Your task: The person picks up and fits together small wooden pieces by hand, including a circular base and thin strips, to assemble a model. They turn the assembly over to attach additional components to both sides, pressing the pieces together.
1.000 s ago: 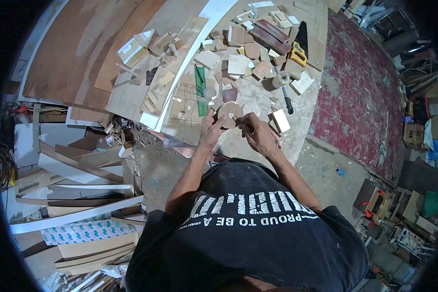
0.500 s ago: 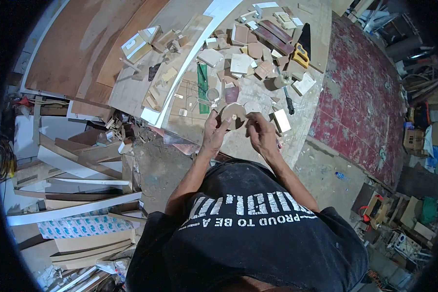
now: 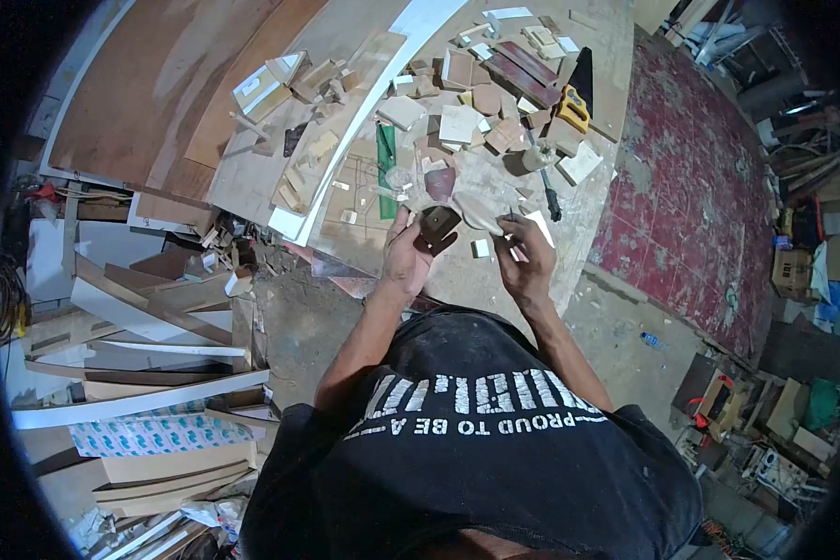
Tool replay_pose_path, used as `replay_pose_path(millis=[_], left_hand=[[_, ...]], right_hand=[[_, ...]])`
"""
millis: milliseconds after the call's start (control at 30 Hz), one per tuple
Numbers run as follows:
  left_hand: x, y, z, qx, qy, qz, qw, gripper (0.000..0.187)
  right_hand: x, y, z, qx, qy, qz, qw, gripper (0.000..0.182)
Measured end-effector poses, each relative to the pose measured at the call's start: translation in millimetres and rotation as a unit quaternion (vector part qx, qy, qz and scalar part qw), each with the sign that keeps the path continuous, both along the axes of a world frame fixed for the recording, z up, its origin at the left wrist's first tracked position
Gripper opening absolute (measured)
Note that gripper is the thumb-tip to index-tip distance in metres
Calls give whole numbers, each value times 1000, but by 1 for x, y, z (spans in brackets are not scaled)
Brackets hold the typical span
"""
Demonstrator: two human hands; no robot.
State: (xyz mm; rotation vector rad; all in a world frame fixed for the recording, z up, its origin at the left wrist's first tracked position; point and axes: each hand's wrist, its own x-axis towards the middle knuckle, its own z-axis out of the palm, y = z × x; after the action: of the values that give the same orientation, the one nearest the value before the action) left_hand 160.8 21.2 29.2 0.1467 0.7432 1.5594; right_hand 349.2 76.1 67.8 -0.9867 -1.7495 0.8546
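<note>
My left hand (image 3: 407, 259) is closed around a dark brown wooden piece (image 3: 438, 231), fingers behind it and thumb at its near side. My right hand (image 3: 526, 261) is pinched, its fingertips at the right end of a pale, flat, rounded wooden piece (image 3: 477, 212) that looks tilted. Between the hands a small pale block (image 3: 481, 248) lies on the worktable. Just beyond the left hand sit a reddish-brown offcut (image 3: 441, 183) and a clear cup (image 3: 399, 178). A white-topped block (image 3: 540, 227) is partly hidden behind my right hand.
Wood offcuts (image 3: 459, 124) are heaped on the table, with a yellow-handled saw (image 3: 574, 109), a jar (image 3: 536, 157) and a dark-handled tool (image 3: 553, 198) at the right. A green strip (image 3: 386, 154) lies left. Stacked boards (image 3: 159, 378) fill the floor at left.
The round tan piece shown in my left hand is replaced in view by a dark brown face. My right hand has moved right and lower, with the pale rounded piece at its fingertips.
</note>
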Motion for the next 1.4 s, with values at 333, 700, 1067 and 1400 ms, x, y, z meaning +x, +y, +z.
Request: replay_pose_path(millis=[333,700,1067,1400], left_hand=[[21,4,29,38,94,-5,995,45],[31,-2,19,75,302,5,950,40],[33,-5,13,90,374,4,923,30],[35,-5,33,90,273,2,958,32]], right_hand=[[9,-9,-2,167,-121,115,972,28],[1,-5,13,-93,-154,103,978,4],[-10,-13,8,-190,-50,67,978,10],[9,-8,-25,-153,27,104,982,31]])
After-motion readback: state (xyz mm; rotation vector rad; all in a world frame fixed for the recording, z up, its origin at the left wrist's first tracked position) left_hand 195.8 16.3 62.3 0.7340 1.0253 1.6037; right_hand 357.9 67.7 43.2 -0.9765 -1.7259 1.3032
